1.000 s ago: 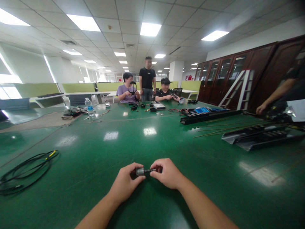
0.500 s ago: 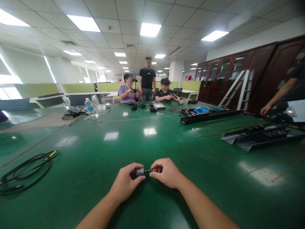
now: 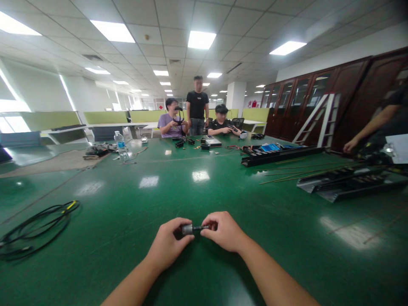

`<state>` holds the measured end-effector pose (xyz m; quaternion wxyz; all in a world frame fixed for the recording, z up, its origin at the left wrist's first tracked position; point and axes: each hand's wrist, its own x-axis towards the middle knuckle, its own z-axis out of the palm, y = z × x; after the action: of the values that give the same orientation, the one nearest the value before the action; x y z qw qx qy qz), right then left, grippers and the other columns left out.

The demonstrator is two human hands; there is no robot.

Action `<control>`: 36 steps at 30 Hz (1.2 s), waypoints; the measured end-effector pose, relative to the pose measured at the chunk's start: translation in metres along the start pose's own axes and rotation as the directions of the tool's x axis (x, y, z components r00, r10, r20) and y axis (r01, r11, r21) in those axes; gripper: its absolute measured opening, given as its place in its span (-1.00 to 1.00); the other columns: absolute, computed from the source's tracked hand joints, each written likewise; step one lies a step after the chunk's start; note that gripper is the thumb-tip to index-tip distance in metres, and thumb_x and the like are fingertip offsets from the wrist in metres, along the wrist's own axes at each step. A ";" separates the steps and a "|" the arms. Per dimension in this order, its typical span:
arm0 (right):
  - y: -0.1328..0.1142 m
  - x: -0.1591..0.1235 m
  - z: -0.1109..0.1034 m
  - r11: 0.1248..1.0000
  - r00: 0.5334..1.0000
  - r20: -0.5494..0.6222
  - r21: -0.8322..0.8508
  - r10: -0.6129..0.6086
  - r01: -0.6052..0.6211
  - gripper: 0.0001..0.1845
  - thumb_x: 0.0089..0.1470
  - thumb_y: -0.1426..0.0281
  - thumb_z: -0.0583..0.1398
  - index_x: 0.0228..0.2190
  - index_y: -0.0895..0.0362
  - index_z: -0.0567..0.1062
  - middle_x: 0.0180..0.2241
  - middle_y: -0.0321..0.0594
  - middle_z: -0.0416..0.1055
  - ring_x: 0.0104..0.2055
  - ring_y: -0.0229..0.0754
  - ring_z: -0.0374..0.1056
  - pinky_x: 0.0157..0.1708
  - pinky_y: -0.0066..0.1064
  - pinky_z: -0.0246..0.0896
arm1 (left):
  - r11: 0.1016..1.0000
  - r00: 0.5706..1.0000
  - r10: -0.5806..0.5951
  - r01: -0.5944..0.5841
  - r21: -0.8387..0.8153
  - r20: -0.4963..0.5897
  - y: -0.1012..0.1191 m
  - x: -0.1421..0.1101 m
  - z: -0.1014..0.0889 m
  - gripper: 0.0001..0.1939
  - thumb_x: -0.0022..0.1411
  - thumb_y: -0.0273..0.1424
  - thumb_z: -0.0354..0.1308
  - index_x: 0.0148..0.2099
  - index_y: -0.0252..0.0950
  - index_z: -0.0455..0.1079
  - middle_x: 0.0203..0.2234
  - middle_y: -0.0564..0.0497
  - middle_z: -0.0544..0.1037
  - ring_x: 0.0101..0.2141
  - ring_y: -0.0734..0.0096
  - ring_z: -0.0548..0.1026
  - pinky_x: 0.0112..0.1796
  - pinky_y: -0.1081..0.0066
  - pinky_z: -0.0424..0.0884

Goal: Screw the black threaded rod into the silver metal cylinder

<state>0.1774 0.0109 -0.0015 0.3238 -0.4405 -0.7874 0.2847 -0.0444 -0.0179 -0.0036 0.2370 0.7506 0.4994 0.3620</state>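
While both hands pinch it from either side, a small cable connector (image 3: pixel 194 229) sits between the fingers, its bright metal barrel to the left and a thin, dark, ribbed stem to the right. The left hand (image 3: pixel 167 243) curls its fingers (image 3: pixel 180 224) closed around the barrel, and the right hand (image 3: pixel 223 232) clamps its fingers (image 3: pixel 211 220) on the stem. The two sets of fingers stay just apart, with the connector showing in the gap.

Below and around the fingers spreads a green desk (image 3: pixel 204 195) with a glossy top. Left of the fingers, well apart from them, lies a loose coil of black cable (image 3: pixel 38 231) with a yellow marking. To the right, also well apart, lie long black metal channels (image 3: pixel 347 185) and several thin brass rods (image 3: pixel 296 175).

Beyond the fingers, at the far end of the desk, are scattered small dark parts (image 3: pixel 191 142) and a plastic water bottle (image 3: pixel 119 142). Further off, a seated person in a lilac shirt (image 3: pixel 172 125) holds a black strap, while a seated person in black (image 3: pixel 221 125) handles something small and dark. A standing person (image 3: pixel 197 104) waits between them. At the right edge, a co-worker's forearm (image 3: pixel 366 129) reaches over the desk beside a white sheet (image 3: pixel 397 146).
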 end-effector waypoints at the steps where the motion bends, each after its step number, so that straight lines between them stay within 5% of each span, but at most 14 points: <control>1: 0.000 0.000 0.000 1.000 1.000 0.002 0.001 0.004 -0.004 -0.87 -0.05 0.37 0.29 -0.40 0.15 0.63 -0.51 -0.25 0.51 -0.48 -0.24 0.35 -0.45 -0.47 0.17 | 1.000 1.000 0.000 0.000 0.001 0.000 0.000 0.000 0.000 -0.72 0.11 -0.39 0.28 -0.08 -0.17 0.50 -0.21 0.01 0.59 -0.20 0.27 0.53 -0.12 0.32 0.43; 36: 0.001 0.000 0.000 1.000 1.000 -0.023 0.014 0.008 -0.008 -0.88 -0.05 0.38 0.29 -0.40 0.14 0.62 -0.52 -0.27 0.50 -0.50 -0.26 0.34 -0.47 -0.47 0.16 | 1.000 1.000 -0.012 0.012 0.005 -0.024 -0.003 0.001 0.000 -0.72 0.11 -0.39 0.31 -0.08 -0.14 0.50 -0.21 0.06 0.59 -0.19 0.29 0.53 -0.12 0.32 0.41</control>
<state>0.1784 0.0113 -0.0020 0.3349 -0.4448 -0.7799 0.2861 -0.0461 -0.0157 -0.0052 0.2312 0.7438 0.5078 0.3681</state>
